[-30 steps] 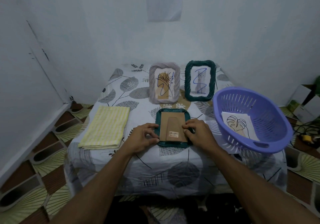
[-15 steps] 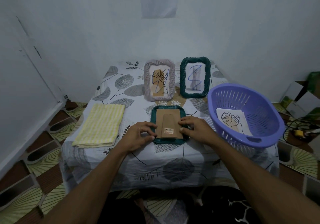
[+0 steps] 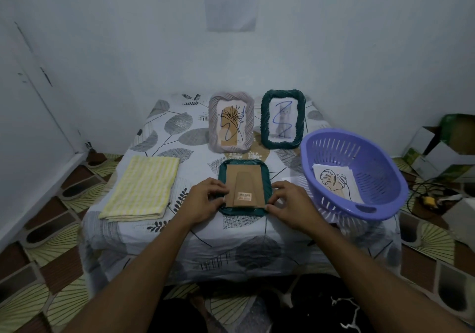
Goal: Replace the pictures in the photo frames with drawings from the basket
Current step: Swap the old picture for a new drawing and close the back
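A face-down green frame (image 3: 244, 162) lies on the leaf-print table (image 3: 257, 232), cardboard back (image 3: 245, 186) up. The left hand (image 3: 205, 200) grips its nine o'clock edge, the right hand (image 3: 290, 204) pinches its five o'clock corner. Grey frame (image 3: 213, 127) standing at twelve, second green frame (image 3: 264, 119) at one, purple basket (image 3: 385, 152) holding a leaf drawing (image 3: 334, 181) at three, yellow cloth (image 3: 144, 188) at nine

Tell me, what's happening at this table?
A person is working on a green face-down frame lying on the table, the left hand and right hand gripping its lower corners at the cardboard back. A grey frame and a second green frame stand behind it. The purple basket to the right holds a leaf drawing; a yellow cloth lies to the left.
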`<act>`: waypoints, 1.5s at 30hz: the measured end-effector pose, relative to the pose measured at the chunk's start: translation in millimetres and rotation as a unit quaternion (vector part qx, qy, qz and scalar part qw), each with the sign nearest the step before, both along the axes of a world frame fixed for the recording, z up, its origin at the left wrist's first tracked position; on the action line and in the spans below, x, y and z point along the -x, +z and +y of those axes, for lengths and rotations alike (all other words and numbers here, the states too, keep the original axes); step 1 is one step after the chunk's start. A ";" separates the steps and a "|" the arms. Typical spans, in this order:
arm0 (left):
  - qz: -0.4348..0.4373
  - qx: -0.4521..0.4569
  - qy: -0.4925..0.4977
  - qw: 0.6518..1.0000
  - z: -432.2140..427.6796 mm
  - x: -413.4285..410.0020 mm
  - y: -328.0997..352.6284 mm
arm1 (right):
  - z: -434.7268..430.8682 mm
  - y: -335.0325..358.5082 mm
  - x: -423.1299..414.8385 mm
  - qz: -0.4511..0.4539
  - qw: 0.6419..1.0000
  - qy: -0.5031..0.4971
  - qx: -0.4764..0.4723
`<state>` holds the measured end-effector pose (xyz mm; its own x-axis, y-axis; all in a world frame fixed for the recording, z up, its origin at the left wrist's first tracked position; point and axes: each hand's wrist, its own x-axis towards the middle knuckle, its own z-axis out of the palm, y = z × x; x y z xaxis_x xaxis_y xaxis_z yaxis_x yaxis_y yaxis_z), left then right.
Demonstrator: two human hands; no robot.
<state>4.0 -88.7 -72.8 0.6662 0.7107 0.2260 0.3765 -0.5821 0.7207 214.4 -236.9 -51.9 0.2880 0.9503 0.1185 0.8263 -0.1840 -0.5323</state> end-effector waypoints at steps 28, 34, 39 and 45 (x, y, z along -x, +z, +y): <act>0.009 -0.013 -0.005 1.000 -3.8 1.4 3.8 | -14.9 -13.5 14.6 0.153 0.985 -0.047 -0.071; -0.003 0.017 -0.003 1.000 2.4 0.4 5.5 | 1.3 -5.3 10.6 0.109 0.987 -0.062 -0.104; -0.018 -0.030 0.052 0.998 22.4 -17.3 12.1 | 46.3 -0.4 -8.1 0.051 0.992 -0.046 -0.104; 0.019 -0.068 0.074 0.995 51.2 -49.6 6.5 | 93.5 -5.2 -27.8 0.046 0.991 -0.080 -0.098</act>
